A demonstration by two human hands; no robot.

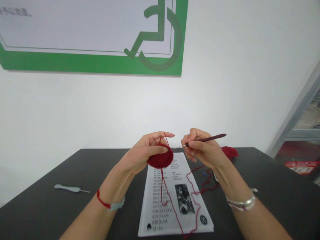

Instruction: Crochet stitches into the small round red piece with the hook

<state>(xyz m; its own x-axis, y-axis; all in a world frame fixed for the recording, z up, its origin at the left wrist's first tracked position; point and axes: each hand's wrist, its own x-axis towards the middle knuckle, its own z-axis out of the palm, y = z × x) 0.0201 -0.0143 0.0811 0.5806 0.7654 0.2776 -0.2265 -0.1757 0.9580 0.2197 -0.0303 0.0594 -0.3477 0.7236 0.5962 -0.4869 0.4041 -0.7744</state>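
A round piece of dark red crochet (160, 159) is pinched between the thumb and fingers of my left hand (147, 146). Red yarn (165, 136) runs over that hand's outstretched index finger down to the edge of the piece. My right hand (200, 146) grips a crochet hook (212, 137) with a dark red handle. The hook's thin metal shaft points left and meets the right edge of the crochet, where its tip cannot be made out clearly. Below the piece hangs a loose tail of yarn.
A printed pattern sheet (160, 230) lies on the black table (120, 213) under my hands, with slack yarn across it. A ball of red yarn (230, 152) sits behind my right wrist. To the left lies a grey-handled hook (71, 188); a small blue item (205, 173) is right of the sheet.
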